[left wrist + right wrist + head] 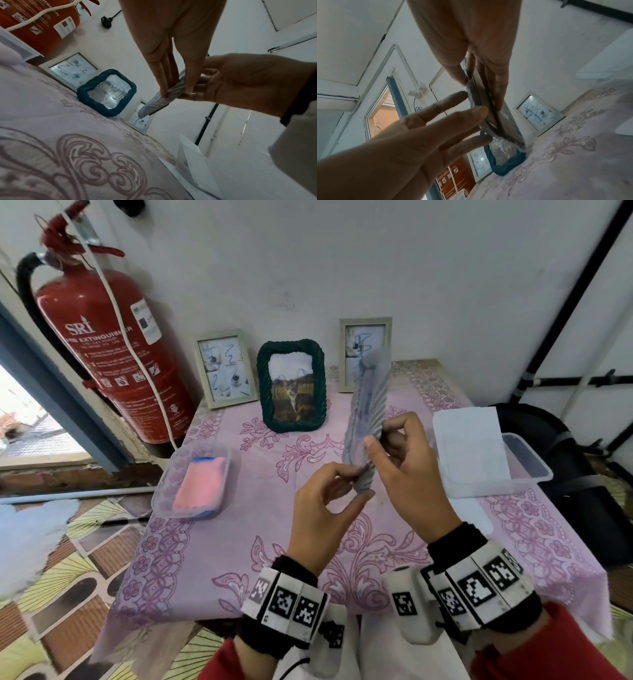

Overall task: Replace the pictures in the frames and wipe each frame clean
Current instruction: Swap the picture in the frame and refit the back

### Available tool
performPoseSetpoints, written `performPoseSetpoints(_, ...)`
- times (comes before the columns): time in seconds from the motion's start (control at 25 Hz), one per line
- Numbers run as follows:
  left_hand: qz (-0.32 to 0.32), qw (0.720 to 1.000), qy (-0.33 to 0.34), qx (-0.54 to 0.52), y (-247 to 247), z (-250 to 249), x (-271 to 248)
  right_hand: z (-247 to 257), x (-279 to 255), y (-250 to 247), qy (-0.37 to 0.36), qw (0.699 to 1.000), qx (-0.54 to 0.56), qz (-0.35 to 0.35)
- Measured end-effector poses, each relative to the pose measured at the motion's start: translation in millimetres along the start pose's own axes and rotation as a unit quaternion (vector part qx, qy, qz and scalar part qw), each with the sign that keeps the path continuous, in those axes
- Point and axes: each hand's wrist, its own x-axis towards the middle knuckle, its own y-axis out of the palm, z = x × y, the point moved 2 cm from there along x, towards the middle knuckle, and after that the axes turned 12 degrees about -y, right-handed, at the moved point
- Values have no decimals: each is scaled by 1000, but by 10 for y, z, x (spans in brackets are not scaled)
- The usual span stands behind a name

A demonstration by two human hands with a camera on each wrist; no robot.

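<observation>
Beside the table point(212, 542) stands a red extinguisher point(113, 354) lettered "SRI"; left grip point(329, 501) and right grip point(407, 474) both pinch a ribbed grey frame point(368, 412).

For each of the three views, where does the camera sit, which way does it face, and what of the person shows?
Head: worn high, looks down at the table; both hands grip the grey frame.
Left wrist: low above the tablecloth, looks along the left hand to the wall; the right hand shows.
Right wrist: looks along the right hand.
All share the green frame.
</observation>
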Motion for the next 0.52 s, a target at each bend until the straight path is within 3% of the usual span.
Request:
performPoseSetpoints(0.16,-36,995,34,87,-81,-5,36,3,-4,-107,35,998,53,-26)
performPoseSetpoints(0.28,-102,991,3,85,-236,68,103,-51,-55,-157,75,992,81,-67)
performPoseSetpoints(0.4,-91,993,-74,24,-351,171,163,-155,-125,-185,103,987,82,-87)
performPoseSetpoints(0.52,-39,981,-144,-122,-360,261,177,-290,-196,-156,128,985,80,-79)
